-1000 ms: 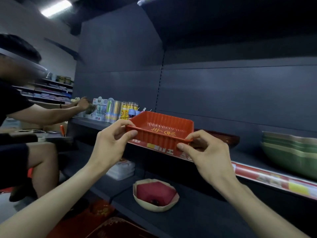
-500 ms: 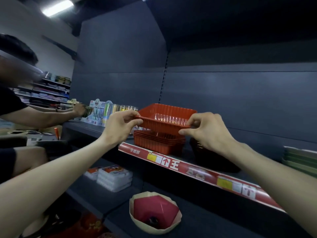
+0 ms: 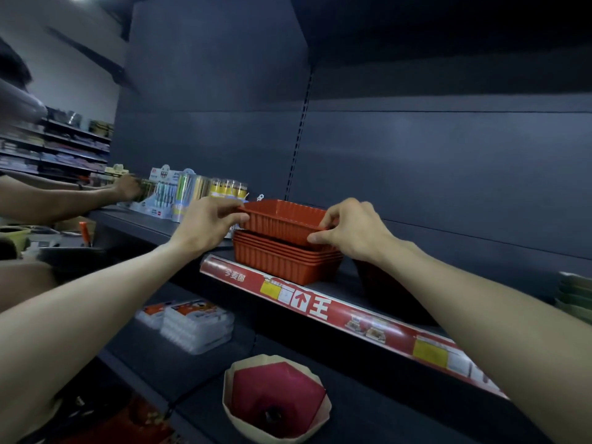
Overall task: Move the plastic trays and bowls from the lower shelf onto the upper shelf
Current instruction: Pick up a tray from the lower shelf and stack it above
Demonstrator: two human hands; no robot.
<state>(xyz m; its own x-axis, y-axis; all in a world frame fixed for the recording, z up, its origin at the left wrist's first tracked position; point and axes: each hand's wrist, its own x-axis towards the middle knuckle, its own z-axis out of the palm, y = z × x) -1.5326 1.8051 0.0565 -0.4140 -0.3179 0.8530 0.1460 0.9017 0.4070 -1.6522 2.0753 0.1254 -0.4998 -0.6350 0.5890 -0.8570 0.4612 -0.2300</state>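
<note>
Your left hand [image 3: 208,225] is pinching the left rim of the red tray [image 3: 282,219] and your right hand [image 3: 352,232] is pinching its near right corner, fingers curled. You are holding the tray right on top of the stack of red trays [image 3: 282,265], which is sitting at the front edge of the upper shelf [image 3: 339,288]. A cream bowl [image 3: 278,395] with a red inside is lying near the front edge of the lower shelf [image 3: 368,415]

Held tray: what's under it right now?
A stack of matching red trays on the upper shelf, several rims showing. The left hand and right hand pinch the held tray by its rim. It covers the stack's inside; whether it is seated cannot be told.
</note>
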